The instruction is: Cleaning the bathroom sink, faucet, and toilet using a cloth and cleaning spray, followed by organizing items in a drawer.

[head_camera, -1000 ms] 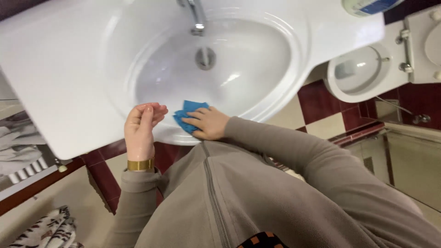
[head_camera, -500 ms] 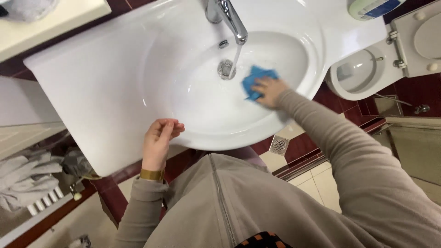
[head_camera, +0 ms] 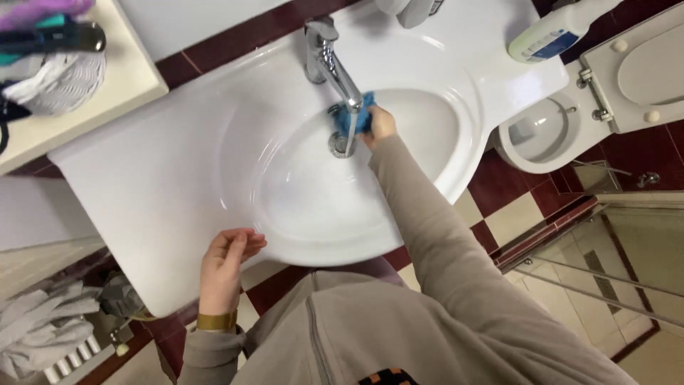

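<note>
My right hand [head_camera: 380, 122] reaches deep into the white sink [head_camera: 178, 185] and presses a blue cloth [head_camera: 365, 114] against the back of the basin, right beside the chrome tap [head_camera: 329, 58]. A thin stream of water runs from the spout to the drain [head_camera: 342, 145]. My left hand [head_camera: 224, 267], with a gold bracelet on the wrist, rests on the sink's front rim with its fingers loosely curled and nothing in it.
A white bottle with a blue label [head_camera: 552, 32] lies on the sink's back right corner. An open toilet [head_camera: 570, 114] stands to the right. A shelf with a white basket [head_camera: 60, 78] is at the upper left. Towels on a radiator [head_camera: 43, 335] hang at the lower left.
My right hand has carried the blue cloth from the basin's front rim across to the back, beside the tap. The view has shifted so more of the sink and the tap show.
</note>
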